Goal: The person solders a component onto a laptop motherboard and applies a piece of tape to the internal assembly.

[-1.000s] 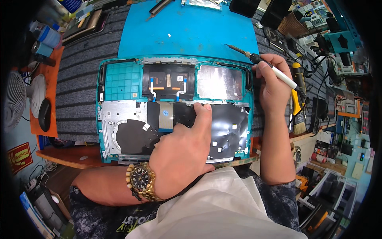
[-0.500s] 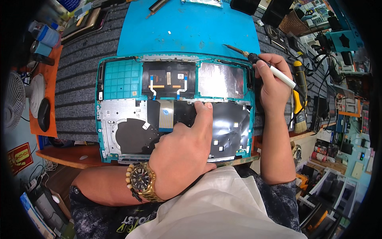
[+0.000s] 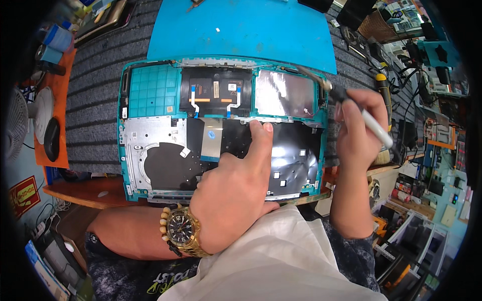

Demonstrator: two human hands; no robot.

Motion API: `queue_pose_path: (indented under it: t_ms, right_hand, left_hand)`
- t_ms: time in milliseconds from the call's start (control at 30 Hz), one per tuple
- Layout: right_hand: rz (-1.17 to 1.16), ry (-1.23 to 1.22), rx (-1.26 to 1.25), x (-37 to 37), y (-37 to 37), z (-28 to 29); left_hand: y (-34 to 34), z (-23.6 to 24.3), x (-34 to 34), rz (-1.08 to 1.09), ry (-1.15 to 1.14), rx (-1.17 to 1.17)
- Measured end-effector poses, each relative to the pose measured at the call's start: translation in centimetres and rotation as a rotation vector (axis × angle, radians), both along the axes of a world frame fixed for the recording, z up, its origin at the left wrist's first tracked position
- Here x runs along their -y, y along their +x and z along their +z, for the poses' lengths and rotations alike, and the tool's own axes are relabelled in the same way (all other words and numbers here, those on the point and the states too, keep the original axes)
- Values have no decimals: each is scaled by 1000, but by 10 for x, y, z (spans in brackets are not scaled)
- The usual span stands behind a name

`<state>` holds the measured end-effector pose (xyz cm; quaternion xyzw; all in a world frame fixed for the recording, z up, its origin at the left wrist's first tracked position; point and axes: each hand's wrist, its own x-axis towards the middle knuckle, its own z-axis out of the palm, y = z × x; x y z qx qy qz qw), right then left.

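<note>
I have the teal laptop casing (image 3: 154, 93) lying inside-up on the counter (image 3: 88, 196), over its grey striped cloth (image 3: 95, 105), far edge at the blue mat (image 3: 241, 32). My left hand (image 3: 231, 185) rests two extended fingertips by the metal strip (image 3: 286, 120) across the casing's middle, right of the wide ribbon cable (image 3: 212, 134); the palm is hidden, so I cannot tell whether that grip closes on anything. At the casing's right edge, my right hand (image 3: 357, 125) keeps its grip clamped around the soldering iron (image 3: 375, 126). The iron slants over the far right corner, near the silvery panel (image 3: 283, 94); its front end is blurred, contact unclear.
</note>
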<state>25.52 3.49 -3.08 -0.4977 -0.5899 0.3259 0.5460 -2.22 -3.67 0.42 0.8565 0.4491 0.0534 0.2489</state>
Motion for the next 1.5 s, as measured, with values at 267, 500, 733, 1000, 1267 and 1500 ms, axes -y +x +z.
queue_pose_path:
  t_ms: [267,500,733,1000,1267,1500]
  right_hand:
    - [91,-8,48,78,-19,3]
    - [86,-7,99,87,-29,-5]
    - [57,-34,142,86,-30,-7]
    - [35,-106,122,86,-32,0]
    - [43,-111,101,85,-34,0]
    - [28,-93,153,84,-35,1]
  left_hand:
    - [4,3,2,36,-16,-24]
    - [4,3,2,40,-27,-24]
    - [4,3,3,31,-17,-34]
    - [4,3,2,35,-17,-19]
    - [3,3,2,22,-27,-30]
    - [4,3,2,26,-24,-31]
